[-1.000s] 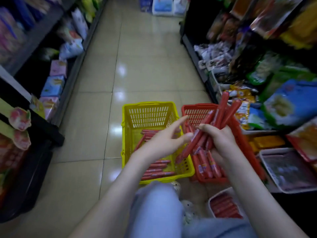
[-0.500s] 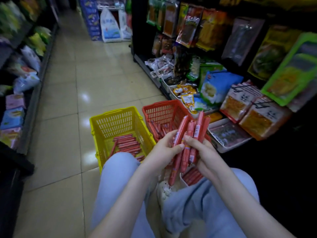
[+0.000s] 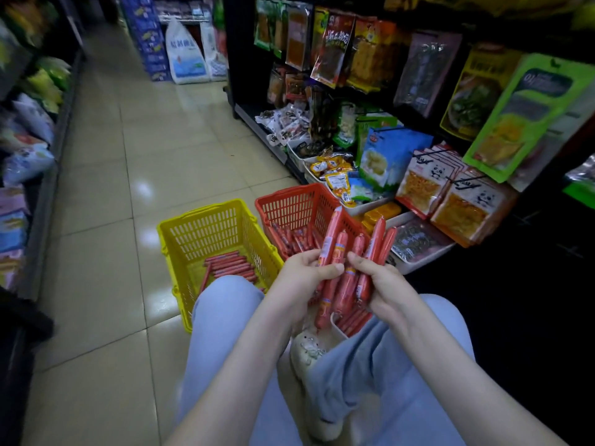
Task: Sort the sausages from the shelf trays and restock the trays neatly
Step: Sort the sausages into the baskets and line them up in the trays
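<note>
Resting in yellow basket (image 3: 206,233), red basket (image 3: 289,207): sausages (image 3: 228,265)

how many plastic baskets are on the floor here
2. The yellow basket stands on the floor tiles at left. The red basket stands right beside it, nearer the shelf. Both hold sausages. No other basket shows.

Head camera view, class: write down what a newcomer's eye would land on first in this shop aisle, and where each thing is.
First, the fan of red sausages at the centre of the view, gripped by both the left hand and the right hand. Next, on the floor just beyond, the yellow basket and the red basket to its right, each with loose sausages inside.
</note>
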Tool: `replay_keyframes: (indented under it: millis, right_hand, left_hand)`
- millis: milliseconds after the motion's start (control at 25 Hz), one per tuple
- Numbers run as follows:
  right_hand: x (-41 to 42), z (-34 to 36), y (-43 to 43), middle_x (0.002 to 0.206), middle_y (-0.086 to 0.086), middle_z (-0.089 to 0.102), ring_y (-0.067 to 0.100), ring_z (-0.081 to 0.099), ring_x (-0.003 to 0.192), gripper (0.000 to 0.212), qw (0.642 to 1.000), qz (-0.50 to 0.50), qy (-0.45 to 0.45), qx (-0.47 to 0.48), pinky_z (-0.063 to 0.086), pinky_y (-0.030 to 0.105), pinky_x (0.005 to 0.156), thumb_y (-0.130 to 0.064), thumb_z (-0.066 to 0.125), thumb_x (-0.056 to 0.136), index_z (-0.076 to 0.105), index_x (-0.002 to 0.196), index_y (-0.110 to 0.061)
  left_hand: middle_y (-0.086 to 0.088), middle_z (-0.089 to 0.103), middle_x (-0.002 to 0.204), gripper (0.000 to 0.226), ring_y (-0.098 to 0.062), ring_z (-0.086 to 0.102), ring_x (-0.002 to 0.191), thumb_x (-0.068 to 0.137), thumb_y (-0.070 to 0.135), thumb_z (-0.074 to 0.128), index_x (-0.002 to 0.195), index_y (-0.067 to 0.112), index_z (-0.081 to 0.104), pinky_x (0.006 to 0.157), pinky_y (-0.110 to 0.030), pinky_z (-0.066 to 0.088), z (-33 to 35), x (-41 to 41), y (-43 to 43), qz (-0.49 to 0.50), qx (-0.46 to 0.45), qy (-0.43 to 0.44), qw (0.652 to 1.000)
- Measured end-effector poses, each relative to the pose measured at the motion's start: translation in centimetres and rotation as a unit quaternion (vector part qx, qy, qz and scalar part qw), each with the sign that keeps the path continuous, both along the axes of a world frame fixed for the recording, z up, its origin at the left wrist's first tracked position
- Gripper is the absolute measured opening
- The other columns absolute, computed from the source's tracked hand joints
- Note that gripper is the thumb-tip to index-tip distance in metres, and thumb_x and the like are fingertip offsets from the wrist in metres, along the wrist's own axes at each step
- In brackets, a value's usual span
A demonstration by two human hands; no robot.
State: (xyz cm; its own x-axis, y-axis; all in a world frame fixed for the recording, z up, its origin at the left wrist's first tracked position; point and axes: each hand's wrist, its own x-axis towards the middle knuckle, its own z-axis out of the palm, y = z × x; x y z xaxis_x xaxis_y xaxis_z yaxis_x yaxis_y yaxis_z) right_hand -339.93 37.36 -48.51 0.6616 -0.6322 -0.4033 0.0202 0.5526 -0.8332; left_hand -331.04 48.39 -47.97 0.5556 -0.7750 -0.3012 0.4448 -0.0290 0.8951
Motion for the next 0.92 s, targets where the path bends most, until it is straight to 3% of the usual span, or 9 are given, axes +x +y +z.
replay_keyframes:
  millis: [160, 320, 440, 560, 720, 800, 920]
  right_hand:
    - [0.5, 0.4, -1.7, 0.093, 0.027, 0.068, 0.039, 0.067, 0.083, 0.021, 0.999, -0.027, 0.018, -0.030, 0.052, 0.058, 0.084, 0.005, 0.066, 0.077, 0.067, 0.098, 0.004]
    - [-0.1, 0.5, -6.1, 0.080, 0.021, 0.068, 0.029, 0.068, 0.067, 0.011, 0.997, -0.037, 0.048, -0.037, 0.059, 0.044, 0.065, 0.008, 0.061, 0.080, 0.065, 0.089, 0.003]
    - [-1.6, -1.8, -11.3, 0.073, 0.015, 0.069, 0.020, 0.069, 0.066, 0.006, 0.994, -0.059, 0.086, -0.027, 0.058, 0.036, 0.066, 0.007, 0.057, 0.083, 0.063, 0.086, 0.006]
    - [-4.0, -6.8, -17.0, 0.074, 0.012, 0.068, 0.018, 0.068, 0.067, 0.007, 0.984, -0.100, 0.146, -0.009, 0.058, 0.032, 0.064, 0.005, 0.059, 0.084, 0.061, 0.089, 0.002]
    - [-7.0, -18.7, -20.6, 0.061, 0.006, 0.059, 0.013, 0.060, 0.047, 0.012, 0.951, -0.150, 0.267, 0.041, 0.050, 0.023, 0.047, 0.004, 0.062, 0.083, 0.059, 0.085, -0.008]
    - [-8.3, -25.5, -20.5, 0.070, 0.009, 0.064, 0.017, 0.065, 0.058, 0.018, 0.936, -0.169, 0.299, 0.073, 0.054, 0.027, 0.057, 0.005, 0.064, 0.082, 0.060, 0.090, -0.010]
    - [-9.9, -34.9, -20.1, 0.092, 0.011, 0.070, 0.028, 0.068, 0.085, 0.023, 0.916, -0.186, 0.341, 0.096, 0.055, 0.039, 0.082, 0.002, 0.068, 0.080, 0.065, 0.098, -0.013]
  left_hand:
    - [-0.014, 0.071, 0.093, 0.026, -0.023, 0.069, 0.076, 0.082, -0.007, 0.064, 0.106, 0.003, 0.067, 0.069, -0.033, 0.058, 0.3, 1.7, -2.5, -0.011, 0.004, -0.003, 1.000]
    - [-0.004, 0.070, 0.073, 0.020, -0.012, 0.067, 0.061, 0.086, -0.006, 0.060, 0.095, 0.010, 0.067, 0.057, -0.021, 0.056, -0.7, 2.5, -7.7, -0.050, 0.012, 0.027, 0.998]
    - [-0.006, 0.066, 0.069, 0.018, -0.013, 0.066, 0.057, 0.087, -0.003, 0.060, 0.090, 0.013, 0.066, 0.056, -0.024, 0.053, -4.4, 2.9, -12.5, -0.067, 0.049, 0.043, 0.996]
    - [-0.010, 0.060, 0.075, 0.017, -0.021, 0.061, 0.061, 0.088, -0.005, 0.058, 0.090, 0.012, 0.064, 0.056, -0.027, 0.054, -10.5, 2.3, -17.2, -0.074, 0.098, 0.098, 0.988]
    - [-0.008, 0.059, 0.071, 0.020, -0.017, 0.056, 0.058, 0.088, -0.005, 0.056, 0.093, 0.012, 0.065, 0.057, -0.025, 0.051, -20.7, 0.3, -23.0, -0.065, 0.135, 0.144, 0.978]
    - [-0.006, 0.064, 0.070, 0.021, -0.017, 0.060, 0.060, 0.087, -0.004, 0.057, 0.093, 0.013, 0.067, 0.062, -0.026, 0.053, -26.1, -0.8, -24.9, -0.081, 0.159, 0.138, 0.974]
    - [-0.010, 0.069, 0.085, 0.023, -0.024, 0.063, 0.080, 0.081, 0.000, 0.063, 0.099, 0.013, 0.071, 0.084, -0.039, 0.052, -33.1, -2.2, -26.4, -0.069, 0.217, 0.129, 0.965]
